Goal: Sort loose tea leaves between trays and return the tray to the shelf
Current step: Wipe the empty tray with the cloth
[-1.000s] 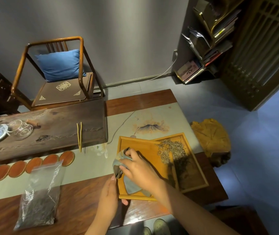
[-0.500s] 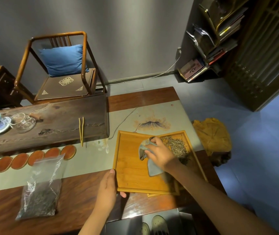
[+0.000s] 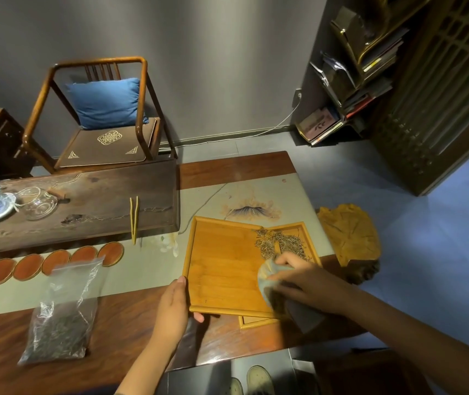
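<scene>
Sorting looks near done: upper tray (image 3: 221, 269) mostly bare, tea leaves (image 3: 280, 245) piled at its far-right edge, spilling onto lower tray (image 3: 307, 232) underneath. Shelf return still pending. Right hand (image 3: 301, 283) pinches a grey cloth (image 3: 264, 276) at the tray's right edge. Left hand (image 3: 174, 306) grips the tray's near-left corner, thumb under, fingers straight along the rim.
</scene>
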{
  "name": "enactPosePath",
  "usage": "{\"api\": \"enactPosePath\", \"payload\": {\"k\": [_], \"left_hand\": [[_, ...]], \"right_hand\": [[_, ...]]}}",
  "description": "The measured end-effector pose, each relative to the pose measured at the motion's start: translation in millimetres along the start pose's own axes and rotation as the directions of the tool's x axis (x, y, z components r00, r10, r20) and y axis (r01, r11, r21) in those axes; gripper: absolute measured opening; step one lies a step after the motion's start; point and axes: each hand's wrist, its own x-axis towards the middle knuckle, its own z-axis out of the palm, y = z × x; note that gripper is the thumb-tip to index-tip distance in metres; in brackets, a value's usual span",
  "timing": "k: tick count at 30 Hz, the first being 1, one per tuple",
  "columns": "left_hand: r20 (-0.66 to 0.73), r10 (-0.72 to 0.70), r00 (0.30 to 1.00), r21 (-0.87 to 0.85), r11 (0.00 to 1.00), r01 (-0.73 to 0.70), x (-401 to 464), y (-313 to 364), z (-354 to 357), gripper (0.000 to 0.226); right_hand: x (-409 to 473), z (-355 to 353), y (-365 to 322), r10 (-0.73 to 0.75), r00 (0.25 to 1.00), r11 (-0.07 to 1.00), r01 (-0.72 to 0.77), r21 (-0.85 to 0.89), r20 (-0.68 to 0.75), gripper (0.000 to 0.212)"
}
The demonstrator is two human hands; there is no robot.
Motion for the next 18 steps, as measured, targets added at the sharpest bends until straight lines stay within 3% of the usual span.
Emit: {"api": "enactPosePath", "payload": {"k": [4, 10, 18], "left_hand": [[-0.025, -0.005, 1.000, 0.005, 1.000, 0.005, -0.9, -1.6, -2.5, 0.055], [-0.030, 0.035, 0.999, 0.025, 0.999, -0.034, -0.6, -2.9, -7.4, 0.053], [0.022, 0.032, 0.999, 0.044, 0.999, -0.033, -2.9, -9.2, -7.6, 0.056]], "right_hand": [[-16.0, 13.0, 5.4, -0.014, 0.984, 0.992, 0.036, -0.120, 0.177, 0.035], [-7.3, 12.1, 12.3, -0.027, 0.963, 0.972, 0.087, -0.216, 0.267, 0.033], [9.0, 7.7, 32.9, 0.002, 0.987, 0.957, 0.044, -0.287, 0.161, 0.028]]}}
